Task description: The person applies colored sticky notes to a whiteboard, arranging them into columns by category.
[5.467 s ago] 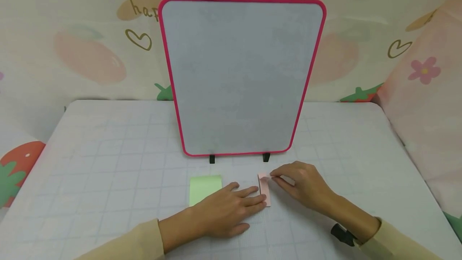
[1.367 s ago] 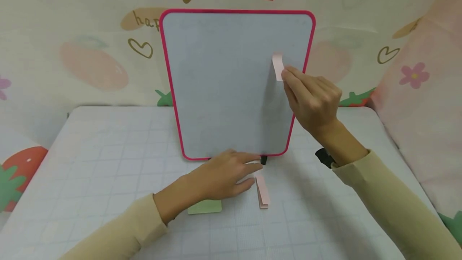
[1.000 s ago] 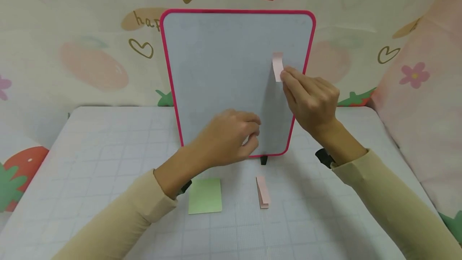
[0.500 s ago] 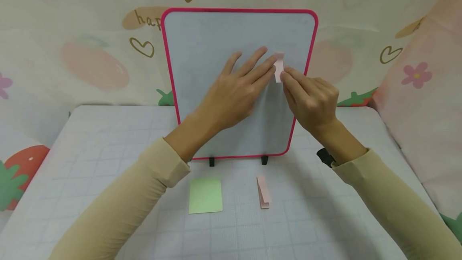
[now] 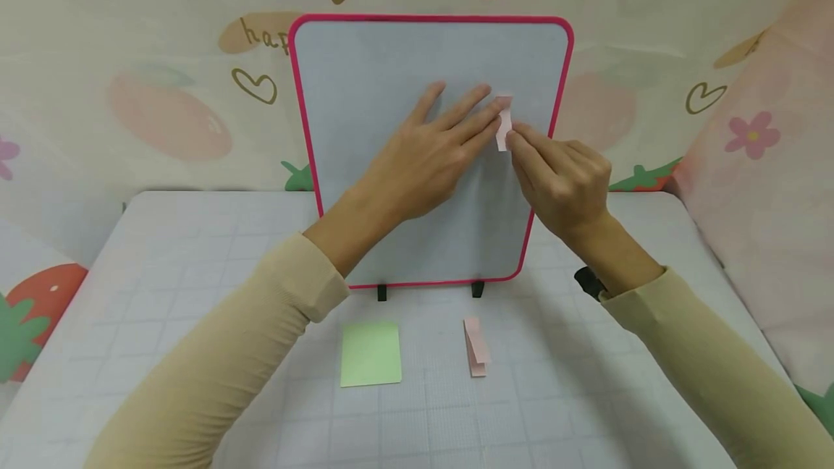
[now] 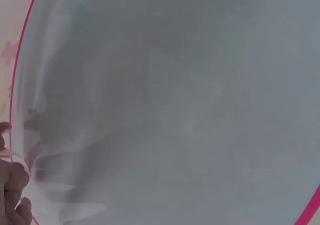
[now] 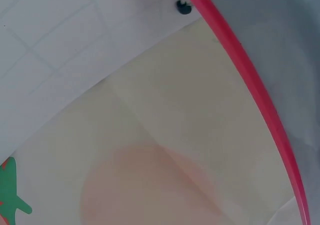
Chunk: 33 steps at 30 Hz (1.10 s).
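A narrow pink sticky strip (image 5: pixel 504 137) stands against the upper right of the whiteboard (image 5: pixel 391 56), its lower part bent away from the surface. The left hand (image 5: pixel 430 158) lies spread over the board, fingers extended, fingertips at the strip's upper part. The right hand (image 5: pixel 563 179) pinches the strip's lower right edge between thumb and fingers. In the left wrist view, fingers (image 6: pixel 15 177) and a bit of the strip show at the left edge. The right wrist view shows the board's red frame (image 7: pixel 250 80) but no hand.
On the table (image 5: pixel 195 310), a green sticky pad (image 5: pixel 371 355) lies front left of the board and a folded pink strip pad (image 5: pixel 476 346) front right. Black feet (image 5: pixel 381 292) hold up the board. A patterned cloth (image 5: pixel 163 114) hangs behind it.
The left hand has risen from near the table to the board, fingers now spread by the strip. Earlier, the right hand carried the strip up from the pink pad; lately it has barely moved.
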Each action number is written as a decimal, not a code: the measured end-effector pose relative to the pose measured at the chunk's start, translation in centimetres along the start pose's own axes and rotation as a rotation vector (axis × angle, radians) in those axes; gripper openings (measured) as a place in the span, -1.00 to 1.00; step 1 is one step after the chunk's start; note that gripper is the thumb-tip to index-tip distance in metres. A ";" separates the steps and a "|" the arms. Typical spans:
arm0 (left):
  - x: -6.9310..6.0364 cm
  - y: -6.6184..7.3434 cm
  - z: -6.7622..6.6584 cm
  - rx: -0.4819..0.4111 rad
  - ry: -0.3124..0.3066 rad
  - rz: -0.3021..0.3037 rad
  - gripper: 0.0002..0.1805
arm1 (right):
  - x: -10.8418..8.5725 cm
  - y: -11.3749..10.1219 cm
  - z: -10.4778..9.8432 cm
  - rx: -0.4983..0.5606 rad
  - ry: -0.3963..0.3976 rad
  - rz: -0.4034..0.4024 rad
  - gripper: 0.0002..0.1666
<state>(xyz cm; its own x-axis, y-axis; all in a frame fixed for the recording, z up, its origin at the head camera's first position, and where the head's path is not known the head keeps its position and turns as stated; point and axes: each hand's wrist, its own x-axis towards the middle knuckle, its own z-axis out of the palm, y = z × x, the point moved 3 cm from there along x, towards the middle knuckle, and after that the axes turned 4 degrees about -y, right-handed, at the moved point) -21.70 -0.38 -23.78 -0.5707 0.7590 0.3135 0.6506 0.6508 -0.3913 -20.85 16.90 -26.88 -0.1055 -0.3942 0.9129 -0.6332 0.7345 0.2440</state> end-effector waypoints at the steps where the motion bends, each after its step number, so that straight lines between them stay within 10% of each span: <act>1: 0.1 0.0 0.0 0.001 -0.008 0.000 -0.44 | 0.0 0.0 0.0 -0.001 -0.006 -0.003 -0.87; 33: 0.5 -0.6 0.4 0.073 -0.031 -0.025 -0.42 | -0.5 1.8 1.2 -0.057 -0.276 -0.152 -0.47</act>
<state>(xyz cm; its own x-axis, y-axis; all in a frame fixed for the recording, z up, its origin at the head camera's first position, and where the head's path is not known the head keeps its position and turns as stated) -22.56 -0.40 -23.75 -0.6022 0.7408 0.2978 0.5985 0.6657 -0.4457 -22.81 17.77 -27.31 -0.2226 -0.6310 0.7432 -0.6141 0.6828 0.3958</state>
